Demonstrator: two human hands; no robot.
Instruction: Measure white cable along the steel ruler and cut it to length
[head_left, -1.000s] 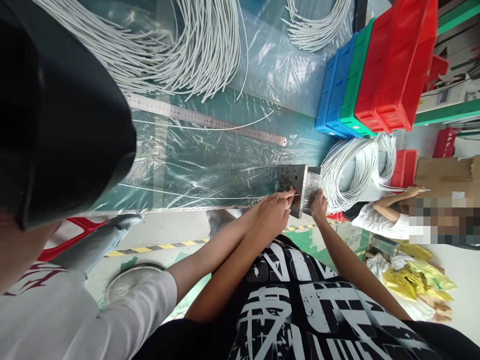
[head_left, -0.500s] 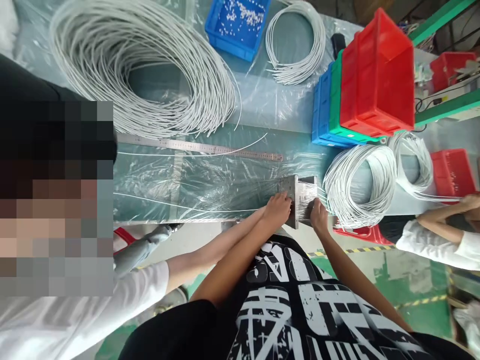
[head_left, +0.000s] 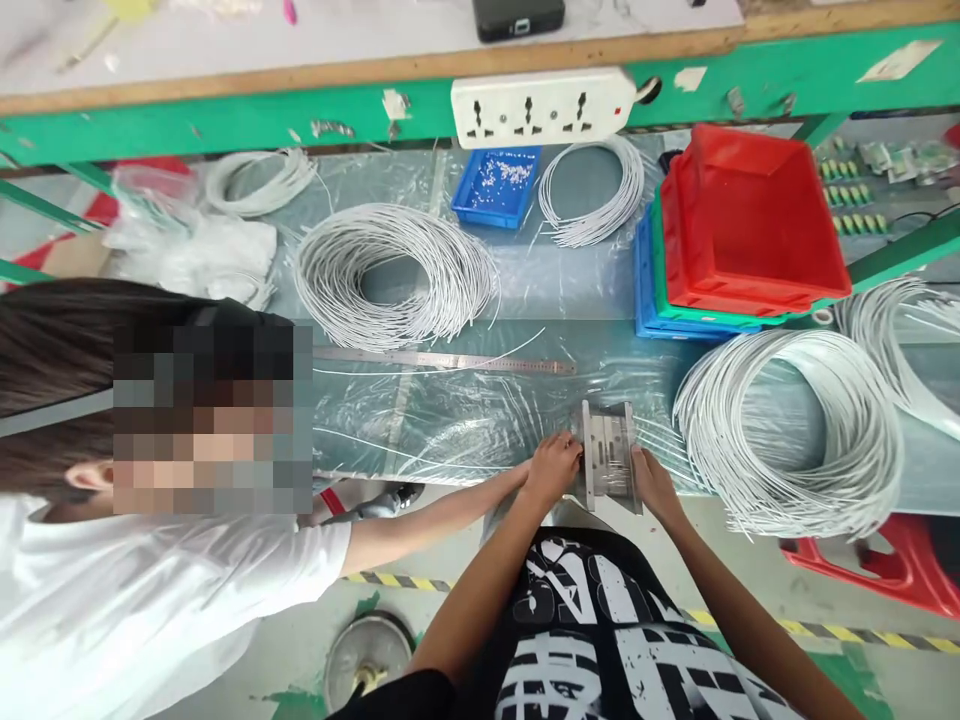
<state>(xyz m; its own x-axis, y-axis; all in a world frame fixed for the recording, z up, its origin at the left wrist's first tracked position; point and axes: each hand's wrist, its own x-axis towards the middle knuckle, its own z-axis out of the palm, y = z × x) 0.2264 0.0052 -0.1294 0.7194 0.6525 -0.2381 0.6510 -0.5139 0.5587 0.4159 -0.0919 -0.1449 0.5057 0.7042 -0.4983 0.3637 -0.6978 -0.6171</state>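
We have the metal fixture (head_left: pixel 613 462) at the near edge of the table (head_left: pixel 600 345), jutting slightly past it. Our left grip (head_left: pixel 553 468) curls against its left plate, our right grip (head_left: pixel 655 482) against its right; with fingers partly hidden, we cannot tell whether either is clenched. White wires (head_left: pixel 664 445) stretch from the fixture toward a large coil (head_left: pixel 859 440) overhanging that edge. A co-worker's arm (head_left: pixel 439 510) reaches behind our left wrist.

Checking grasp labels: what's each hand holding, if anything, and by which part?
Left hand is at the left plate of the metal fixture, right hand at its right plate. Whether either actually grips anything cannot be told; the contacts are partly hidden.
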